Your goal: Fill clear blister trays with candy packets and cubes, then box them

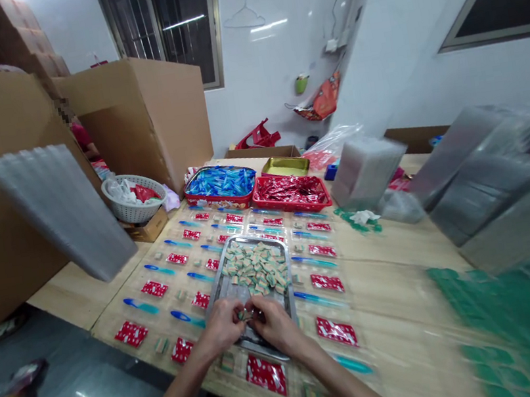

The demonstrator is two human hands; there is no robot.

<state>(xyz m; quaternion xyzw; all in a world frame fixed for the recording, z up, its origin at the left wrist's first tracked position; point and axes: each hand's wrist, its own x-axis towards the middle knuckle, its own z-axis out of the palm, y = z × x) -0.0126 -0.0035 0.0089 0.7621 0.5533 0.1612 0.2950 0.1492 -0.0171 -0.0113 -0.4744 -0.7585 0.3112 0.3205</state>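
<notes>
Over the near end of a metal tray [292,310], my left hand [225,325] and my right hand [274,324] meet with bent, pinched fingers. Between their fingertips shows a small striped piece [243,316], partly hidden by the fingers. A heap of similar pale green and orange striped pieces [255,266] fills the far part of the tray. Around the tray lie clear plastic blister trays in rows, holding red packets with white spots [266,374], blue tool-like items with tapered ends [188,319] and striped pieces [161,345].
At the back stand a bin of blue items [220,182], a red basket of shiny red packets [290,193] and a gold tray [285,167]. Stacked clear plastic trays lean at left [65,215] and right [486,179]. A white basket [134,208] sits by large cardboard boxes [177,112].
</notes>
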